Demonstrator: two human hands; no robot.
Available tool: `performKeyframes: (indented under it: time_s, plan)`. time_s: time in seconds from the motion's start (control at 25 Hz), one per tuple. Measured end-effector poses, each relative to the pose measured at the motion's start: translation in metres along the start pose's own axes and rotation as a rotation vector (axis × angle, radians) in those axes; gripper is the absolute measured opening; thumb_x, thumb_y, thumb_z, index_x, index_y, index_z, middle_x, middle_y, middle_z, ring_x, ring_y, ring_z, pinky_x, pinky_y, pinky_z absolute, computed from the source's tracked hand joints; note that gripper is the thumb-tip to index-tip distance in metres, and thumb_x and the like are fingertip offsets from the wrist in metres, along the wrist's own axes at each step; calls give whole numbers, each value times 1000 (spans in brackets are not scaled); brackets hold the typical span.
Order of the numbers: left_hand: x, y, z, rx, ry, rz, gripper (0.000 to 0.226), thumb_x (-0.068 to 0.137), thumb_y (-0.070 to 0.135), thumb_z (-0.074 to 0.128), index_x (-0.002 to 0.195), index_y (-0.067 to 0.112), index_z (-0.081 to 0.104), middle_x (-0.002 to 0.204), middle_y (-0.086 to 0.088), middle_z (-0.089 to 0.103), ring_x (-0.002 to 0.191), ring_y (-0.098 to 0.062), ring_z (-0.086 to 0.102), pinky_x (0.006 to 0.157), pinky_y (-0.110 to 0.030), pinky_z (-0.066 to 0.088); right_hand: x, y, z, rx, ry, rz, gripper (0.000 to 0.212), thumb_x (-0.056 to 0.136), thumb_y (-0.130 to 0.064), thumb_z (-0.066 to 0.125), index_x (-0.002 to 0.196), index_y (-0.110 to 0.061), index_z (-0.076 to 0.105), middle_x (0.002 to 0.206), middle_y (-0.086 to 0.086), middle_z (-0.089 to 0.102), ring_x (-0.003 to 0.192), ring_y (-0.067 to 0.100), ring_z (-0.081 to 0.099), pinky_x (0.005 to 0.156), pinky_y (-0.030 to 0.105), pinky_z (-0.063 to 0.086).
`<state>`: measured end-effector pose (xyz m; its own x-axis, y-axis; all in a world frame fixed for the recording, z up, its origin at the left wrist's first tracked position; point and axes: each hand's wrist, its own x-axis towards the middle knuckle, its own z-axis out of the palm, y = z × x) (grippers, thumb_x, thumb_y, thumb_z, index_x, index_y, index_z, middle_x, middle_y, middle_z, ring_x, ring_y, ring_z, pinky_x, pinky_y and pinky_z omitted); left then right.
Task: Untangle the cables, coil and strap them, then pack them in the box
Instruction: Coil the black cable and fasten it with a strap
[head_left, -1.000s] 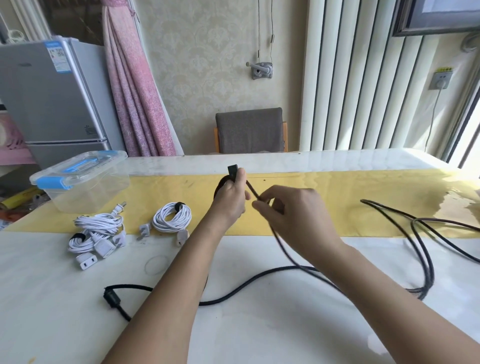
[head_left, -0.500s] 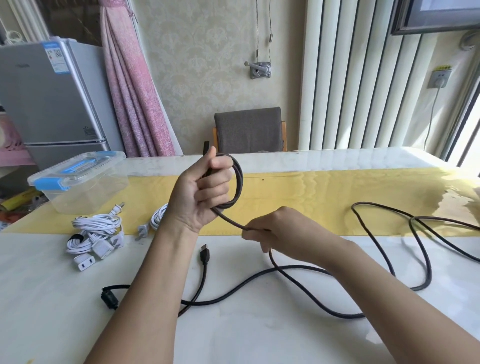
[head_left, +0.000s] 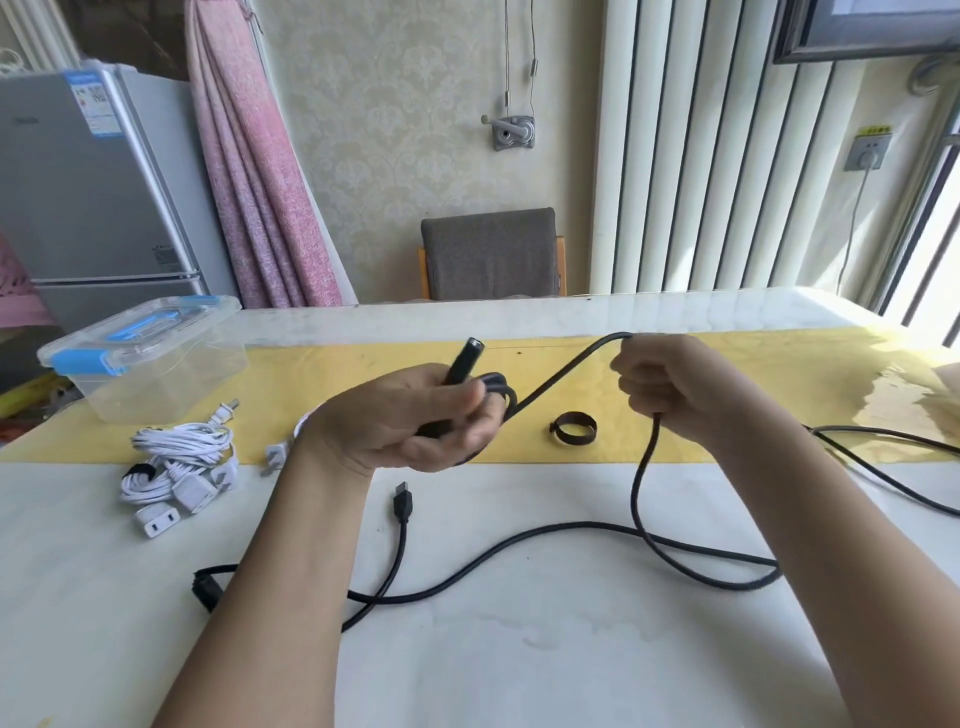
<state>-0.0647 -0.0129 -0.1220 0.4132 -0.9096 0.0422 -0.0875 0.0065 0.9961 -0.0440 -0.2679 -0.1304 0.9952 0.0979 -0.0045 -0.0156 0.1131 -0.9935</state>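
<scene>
**While both hands grip the black cable (head_left: 566, 369), the box (head_left: 156, 374) sits lidded by the table's left edge**

As the head view shows it, the left hand (head_left: 415, 415) is raised over the middle of the table (head_left: 519, 649). Its fingers curl round a small loop of the black cable, and a barrel-shaped plug end (head_left: 464, 358) sticks up past the thumb. The right hand (head_left: 675, 389) is a closed fist on the same cable, just right of the left hand. A short taut run of cable joins the two hands.

Below the right fist the cable drops to the white table top. It loops there near the front edge, and more slack trails off toward the right edge. A small flat plug (head_left: 402, 503) on a black lead lies in front of the left hand. Cannot tell if it belongs to the same cable. A chunky black end (head_left: 208, 590) lies beside the left forearm, toward the front left.

A black strap (head_left: 571, 442), closed into a ring, stands on the yellow runner (head_left: 727, 358) between the hands, touching neither.

The clear box with blue latches sits on the runner near the far left corner. A coiled white cable bundle (head_left: 176, 457) lies in front of it, near the left edge. A second white plug (head_left: 275, 454) shows just left of the left wrist, and its coil is mostly hidden.

Beyond the far edge are a grey chair (head_left: 488, 254) and a fridge (head_left: 93, 208).
</scene>
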Motion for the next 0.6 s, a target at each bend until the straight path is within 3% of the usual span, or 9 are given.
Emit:
performKeyframes:
  time_s: [0.08, 0.2, 0.36, 0.48, 0.6]
  plan:
    - [7, -1, 3, 145, 104, -109, 37, 85, 57, 56, 83, 22, 70, 48, 15, 35, 41, 2, 27, 40, -11, 21, -1, -1, -1, 177, -80, 40, 36, 80, -6, 50, 56, -20, 28, 50, -6, 18, 42, 7, 14, 34, 16, 13]
    - [24, -8, 2, 198, 371, -259, 50, 88, 53, 48, 107, 12, 70, 61, 6, 25, 47, -6, 18, 44, -18, 12, -5, -4, 6, 337, -185, -7, 28, 86, -36, 49, 68, -14, 52, 50, -8, 22, 40, 4, 14, 35, 17, 9]
    - [36, -18, 0, 163, 587, -325, 63, 81, 56, 48, 119, 8, 61, 63, 7, 36, 45, -6, 21, 41, -16, 14, -6, -5, 14, 349, -199, -107, 39, 101, -30, 33, 93, -8, 64, 50, -8, 26, 41, 4, 16, 37, 17, 11]
    - [43, -25, 2, 193, 711, -348, 74, 79, 64, 41, 129, 11, 52, 79, 2, 52, 45, -5, 27, 42, -15, 22, -10, -2, 23, 303, -247, -143, 40, 102, -29, 32, 100, -7, 65, 51, -6, 28, 43, 6, 15, 38, 16, 14]
    - [53, -26, 2, -14, 932, -240, 85, 80, 74, 29, 128, 7, 49, 82, 0, 59, 43, -4, 28, 40, -16, 20, -16, 2, 33, 221, -362, -181, 40, 100, -30, 34, 106, -8, 66, 53, -4, 29, 46, 8, 15, 42, 20, 13]
